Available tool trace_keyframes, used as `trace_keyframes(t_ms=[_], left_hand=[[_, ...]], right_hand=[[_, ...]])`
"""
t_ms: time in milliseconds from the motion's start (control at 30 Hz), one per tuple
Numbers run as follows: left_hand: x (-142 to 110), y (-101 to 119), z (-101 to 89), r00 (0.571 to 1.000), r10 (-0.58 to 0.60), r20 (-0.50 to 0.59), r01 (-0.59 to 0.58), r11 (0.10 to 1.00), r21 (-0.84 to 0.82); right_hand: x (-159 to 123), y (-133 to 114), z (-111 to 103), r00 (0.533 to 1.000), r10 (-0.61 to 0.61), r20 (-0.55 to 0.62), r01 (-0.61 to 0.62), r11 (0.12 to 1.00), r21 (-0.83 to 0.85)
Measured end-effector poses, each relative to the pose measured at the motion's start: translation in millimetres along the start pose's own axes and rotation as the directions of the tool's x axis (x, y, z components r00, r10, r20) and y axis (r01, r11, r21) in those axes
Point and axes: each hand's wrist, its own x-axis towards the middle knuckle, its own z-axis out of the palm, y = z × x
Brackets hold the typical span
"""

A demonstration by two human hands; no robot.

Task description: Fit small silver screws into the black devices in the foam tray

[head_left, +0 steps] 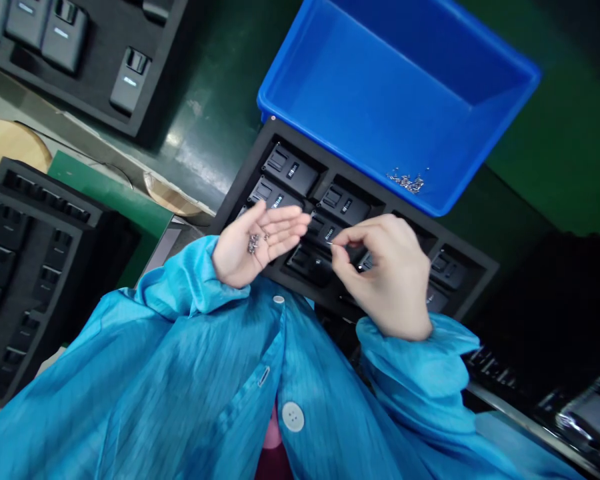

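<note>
My left hand (253, 243) lies palm up with its fingers stretched out, and several small silver screws (254, 243) rest in the palm. My right hand (387, 273) is closed in a pinch on one small screw (330, 244), just right of the left fingertips. Both hands hover over a black foam tray (473, 267) that holds several black plastic parts (290, 170) in pockets. Blue sleeves cover both my arms.
A blue plastic bin (405, 87) stands behind the tray, with a small heap of screws (407, 181) in its corner. More black foam trays with parts sit at the far left (35, 260) and top left (80, 47). The table top is green.
</note>
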Motion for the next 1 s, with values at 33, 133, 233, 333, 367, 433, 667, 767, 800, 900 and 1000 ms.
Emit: trace_keyframes(t_ms=[33,133,233,333,367,433,667,767,800,900,1000], left_hand=[[-0.3,6.0,-2.4,0.999,0.041,0.0,-0.041,0.999,-0.025],[-1.1,17.2,-9.3,0.991,0.128,-0.025,-0.13,0.989,-0.07],[-1.4,17.9,-12.5,0.992,0.119,-0.053,-0.123,0.989,-0.077],[-1.8,15.1,-12.2,0.994,0.095,-0.053,-0.099,0.991,-0.091],[-1.9,14.4,-11.8,0.995,0.09,-0.049,-0.095,0.991,-0.096],[-2.3,13.7,-11.2,0.995,0.085,-0.044,-0.089,0.991,-0.098],[-1.8,13.4,-12.6,0.997,0.067,-0.034,-0.07,0.993,-0.094],[0.6,12.6,-15.6,0.998,0.064,-0.019,-0.066,0.994,-0.084],[1.5,12.0,-16.8,0.998,0.061,-0.008,-0.061,0.995,-0.079],[3.7,9.1,-20.0,0.996,0.059,0.073,-0.053,0.995,-0.081],[4.3,4.6,-21.6,0.981,0.068,0.181,-0.053,0.995,-0.083]], right_hand=[[-1.4,4.3,4.9,0.999,-0.007,0.047,0.008,1.0,-0.015],[-3.0,14.1,20.8,0.98,-0.025,0.197,0.047,0.993,-0.11],[0.4,16.8,31.0,0.952,-0.021,0.304,0.097,0.967,-0.237],[6.7,14.2,33.5,0.924,-0.043,0.379,0.167,0.939,-0.299],[8.9,13.0,33.6,0.917,-0.052,0.395,0.185,0.934,-0.306],[12.6,10.7,33.4,0.906,-0.071,0.417,0.221,0.92,-0.323],[5.9,9.6,31.4,0.906,-0.178,0.383,0.324,0.875,-0.359],[-7.4,13.2,30.3,0.92,-0.208,0.334,0.315,0.897,-0.309],[-12.0,14.7,30.2,0.922,-0.209,0.325,0.309,0.905,-0.294],[-22.0,18.3,29.5,0.932,-0.197,0.306,0.282,0.922,-0.266],[-23.7,15.8,24.4,0.951,-0.163,0.264,0.225,0.948,-0.226]])
